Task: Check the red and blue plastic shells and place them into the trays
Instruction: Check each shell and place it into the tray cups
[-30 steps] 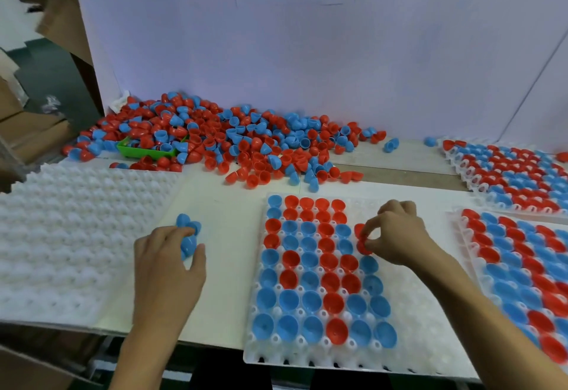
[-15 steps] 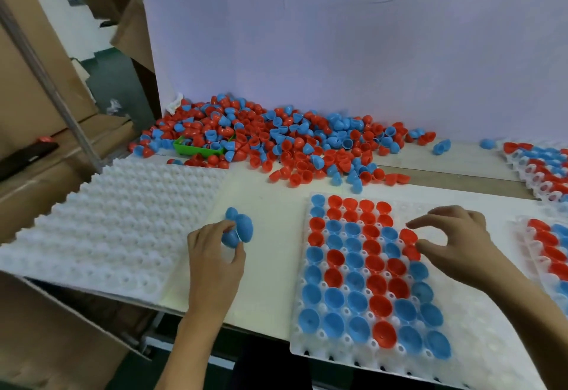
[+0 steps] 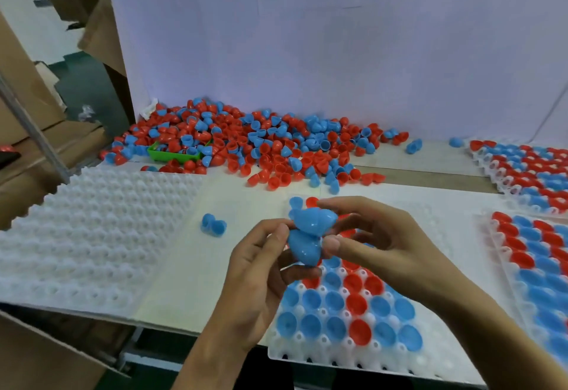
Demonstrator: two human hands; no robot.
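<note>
While two blue shells [image 3: 309, 231] are sitting stacked at the centre of the frame, above the half-filled tray [image 3: 347, 356], we are pinching them from both sides: our left hand [image 3: 261, 270] is gripping the lower one, our right hand [image 3: 378, 239] is curling fingers round the upper one. Left of them, a blue pair [image 3: 214, 225] is lying on the table [image 3: 172, 266]; behind, the loose pile [image 3: 261, 147] is spreading across the upper middle.
</note>
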